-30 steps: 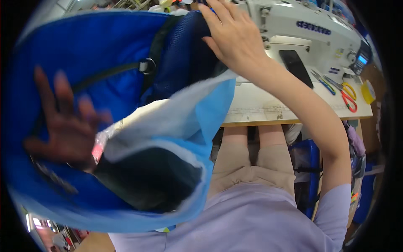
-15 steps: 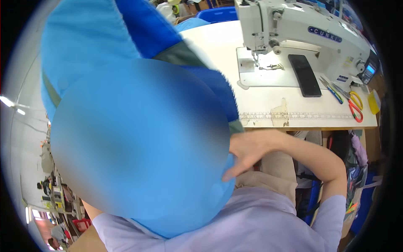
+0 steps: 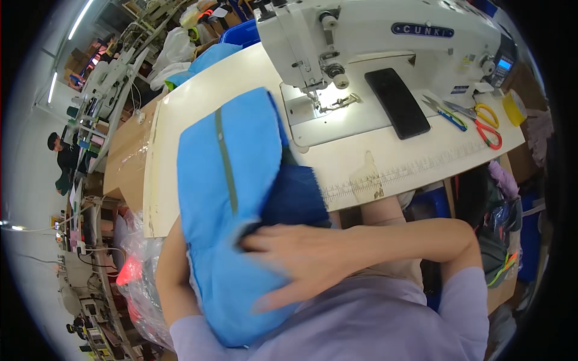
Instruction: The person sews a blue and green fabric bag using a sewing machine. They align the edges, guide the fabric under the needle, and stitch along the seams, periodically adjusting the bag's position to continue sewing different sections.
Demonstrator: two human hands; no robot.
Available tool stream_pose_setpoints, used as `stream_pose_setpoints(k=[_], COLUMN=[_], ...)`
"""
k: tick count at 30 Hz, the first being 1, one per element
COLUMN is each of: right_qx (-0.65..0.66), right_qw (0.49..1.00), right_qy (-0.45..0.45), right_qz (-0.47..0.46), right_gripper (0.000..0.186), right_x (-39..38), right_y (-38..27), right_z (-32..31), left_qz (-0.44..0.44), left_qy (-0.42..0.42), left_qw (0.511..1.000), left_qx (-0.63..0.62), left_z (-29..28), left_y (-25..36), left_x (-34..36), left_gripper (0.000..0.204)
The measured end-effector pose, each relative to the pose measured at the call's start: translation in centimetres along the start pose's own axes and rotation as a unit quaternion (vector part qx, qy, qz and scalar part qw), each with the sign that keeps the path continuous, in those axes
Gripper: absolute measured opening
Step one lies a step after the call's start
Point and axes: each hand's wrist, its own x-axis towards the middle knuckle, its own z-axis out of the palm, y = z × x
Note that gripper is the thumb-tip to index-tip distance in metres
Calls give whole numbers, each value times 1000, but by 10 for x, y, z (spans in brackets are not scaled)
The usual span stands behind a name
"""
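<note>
A light blue fabric piece (image 3: pixel 201 162) with a narrow dark green strip (image 3: pixel 226 159) reaches from the table's front edge down over my lap. Its right side shows darker blue fabric (image 3: pixel 295 195) with a jagged edge. My right hand (image 3: pixel 301 259) lies across the lower part of the light blue cloth, fingers stretched out and thumb apart, somewhat smeared by motion. Beside its fingertips is a small dark patch that I cannot make out. My left forearm (image 3: pixel 174 271) goes behind the cloth, which hides my left hand.
A white sewing machine (image 3: pixel 373 36) stands on the pale table (image 3: pixel 247 69). On the right lie a black phone (image 3: pixel 397 102), small snips (image 3: pixel 448 114), scissors (image 3: pixel 481 123) and a yellow tape roll (image 3: pixel 513 108). Plastic bags (image 3: pixel 144 283) sit at the left; a person (image 3: pixel 65 159) is farther off.
The light blue cloth, raised close before me earlier, is now lower, with its green strip showing. My right hand has moved left onto it. The view has shifted, exposing more of the table's left side.
</note>
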Motion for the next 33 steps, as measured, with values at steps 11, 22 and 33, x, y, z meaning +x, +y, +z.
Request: stream_pose_setpoints(k=[11,22,33], right_qx=[-172,-211,-63], right_qw=[969,971,927], right_qy=[174,103,370], right_qz=[-20,51,-9], right_gripper=[53,54,28], right_x=[-4,28,-108], right_y=[77,79,98], right_z=[25,53,100], left_qz=[-212,117,47], left_qy=[-78,134,54], left_qw=[971,984,985], left_qx=[-73,16,158], left_z=[-58,-29,75], left_y=[-133,9,-76], left_x=[37,-8,30], left_gripper=[35,30,57])
